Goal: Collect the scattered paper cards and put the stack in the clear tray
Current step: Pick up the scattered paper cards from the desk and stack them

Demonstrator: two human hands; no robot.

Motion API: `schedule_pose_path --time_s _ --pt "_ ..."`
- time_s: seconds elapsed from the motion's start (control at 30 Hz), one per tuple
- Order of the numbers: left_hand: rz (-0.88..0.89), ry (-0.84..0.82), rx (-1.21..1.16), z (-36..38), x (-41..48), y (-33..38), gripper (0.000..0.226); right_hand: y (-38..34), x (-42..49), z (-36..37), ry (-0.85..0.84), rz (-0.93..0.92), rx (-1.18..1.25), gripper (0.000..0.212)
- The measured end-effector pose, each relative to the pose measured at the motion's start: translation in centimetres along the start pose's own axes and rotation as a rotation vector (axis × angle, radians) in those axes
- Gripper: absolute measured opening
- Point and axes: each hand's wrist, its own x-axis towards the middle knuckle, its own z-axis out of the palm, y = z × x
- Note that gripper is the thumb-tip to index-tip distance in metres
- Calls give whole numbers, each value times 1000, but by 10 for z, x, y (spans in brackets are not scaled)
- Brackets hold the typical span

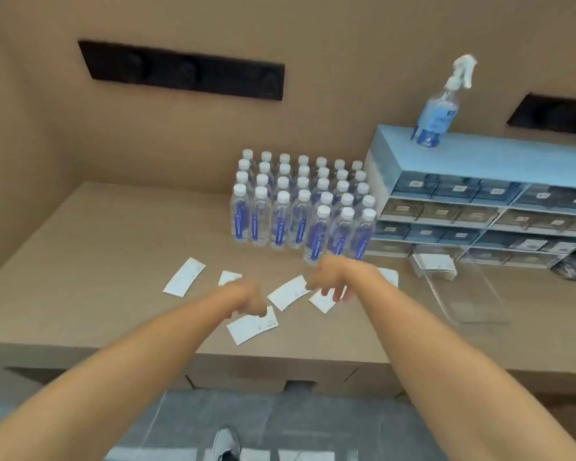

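Note:
Several white paper cards lie scattered on the wooden counter [97,261]: one at the far left [184,276], one near the front [251,326], one in the middle [288,292], others partly under my hands. My left hand [246,296] hovers over the front card, fingers curled down, and I cannot tell whether it touches the card. My right hand [330,277] reaches down with fingers spread onto a card [323,301]. The clear tray [466,294] stands to the right, with a stack of cards [434,265] at its far end.
A block of water bottles [300,207] stands right behind the cards. A blue drawer cabinet [479,201] with a spray bottle [441,104] on top fills the back right. The counter's front edge runs just below the cards.

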Motion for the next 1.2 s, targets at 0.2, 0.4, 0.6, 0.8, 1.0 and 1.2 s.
schedule_pose_path --time_s 0.2,0.4,0.6,0.8,1.0,1.2 --pt "-120 53 -157 53 54 -39 38 -29 70 60 -70 43 -6 39" --pt "-350 174 -504 86 74 -54 41 -38 115 122 26 18 138 36" --pt "-586 196 -894 89 82 -53 36 -39 137 144 171 71 331 33" --pt "-800 247 -1234 92 85 -53 31 -35 152 137 101 42 339 26" --pt "-871 289 -1439 96 86 -57 31 -41 157 120 -68 19 577 28" --pt "-867 352 -1490 88 78 -61 18 -49 162 96 -360 -79 728 18"
